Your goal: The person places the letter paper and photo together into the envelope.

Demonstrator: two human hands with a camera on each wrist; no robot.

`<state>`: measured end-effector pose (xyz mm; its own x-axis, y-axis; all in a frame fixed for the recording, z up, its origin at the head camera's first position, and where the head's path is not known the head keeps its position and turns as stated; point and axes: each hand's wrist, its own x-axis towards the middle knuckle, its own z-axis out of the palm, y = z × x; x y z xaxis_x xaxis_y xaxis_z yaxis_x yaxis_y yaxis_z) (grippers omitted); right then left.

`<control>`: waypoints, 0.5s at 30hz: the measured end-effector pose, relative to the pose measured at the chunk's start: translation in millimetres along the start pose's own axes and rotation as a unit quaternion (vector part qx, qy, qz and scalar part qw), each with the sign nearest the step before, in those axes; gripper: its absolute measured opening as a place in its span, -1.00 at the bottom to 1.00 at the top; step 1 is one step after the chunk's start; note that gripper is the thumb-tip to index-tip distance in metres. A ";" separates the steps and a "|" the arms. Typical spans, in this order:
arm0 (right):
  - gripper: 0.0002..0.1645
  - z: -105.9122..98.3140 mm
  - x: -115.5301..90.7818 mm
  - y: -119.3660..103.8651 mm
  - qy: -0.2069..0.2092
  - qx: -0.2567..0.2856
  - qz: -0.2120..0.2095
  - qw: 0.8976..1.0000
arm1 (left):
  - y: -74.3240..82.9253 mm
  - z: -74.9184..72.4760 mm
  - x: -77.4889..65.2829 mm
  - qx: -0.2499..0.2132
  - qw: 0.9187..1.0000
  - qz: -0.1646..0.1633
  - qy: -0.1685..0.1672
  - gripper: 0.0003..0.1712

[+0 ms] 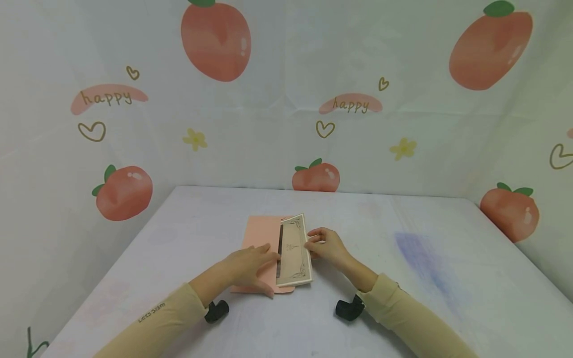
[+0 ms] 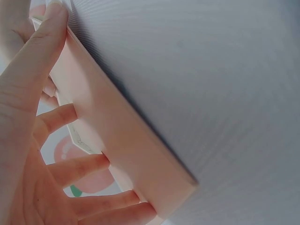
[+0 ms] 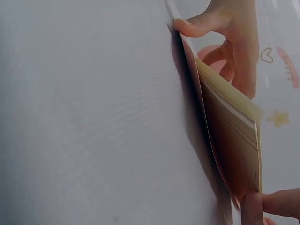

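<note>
A flat pink paper piece (image 1: 261, 229), like an envelope or folder, lies on the table. Over its right side leans a cream card (image 1: 295, 248) with a dark ornamental border, its right edge raised; a dark strip shows along its left side. My left hand (image 1: 250, 266) rests on the pink piece with fingers spread, the fingertips touching its surface in the left wrist view and the thumb at its near edge. With thumb and finger, my right hand (image 1: 329, 246) pinches the card's right edge. The right wrist view shows a gap beneath the raised card (image 3: 234, 136).
The white tabletop (image 1: 179, 238) bears a bluish smear (image 1: 421, 258) on the right. Behind it hangs a white cloth (image 1: 268, 129) printed with peaches, hearts and flowers. Black wrist-worn pieces show beside the left sleeve (image 1: 165, 318) and the right sleeve (image 1: 403, 313).
</note>
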<state>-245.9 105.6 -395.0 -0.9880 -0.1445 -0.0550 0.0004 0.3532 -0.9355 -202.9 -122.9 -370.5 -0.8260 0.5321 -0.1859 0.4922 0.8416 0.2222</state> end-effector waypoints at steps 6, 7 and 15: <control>-0.62 2.9 0.0 -0.6 -0.003 -0.003 -0.005 1.000 | 0.7 -0.7 -0.2 0.000 1.000 -0.005 -0.001 -0.05; -0.62 3.3 -0.1 -1.0 -0.003 -0.002 -0.006 1.000 | 0.8 -0.9 -0.3 -0.001 1.000 -0.005 -0.001 -0.05; -0.61 7.6 -0.6 -2.2 0.001 0.004 -0.003 1.000 | 0.0 -0.1 -0.7 0.001 1.000 0.000 -0.002 -0.06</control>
<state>-244.1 97.9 -395.6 -0.9883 -0.1442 -0.0491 -0.0038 0.3456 -0.9384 -202.3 -123.3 -370.2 -0.8254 0.5318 -0.1893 0.4920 0.8422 0.2207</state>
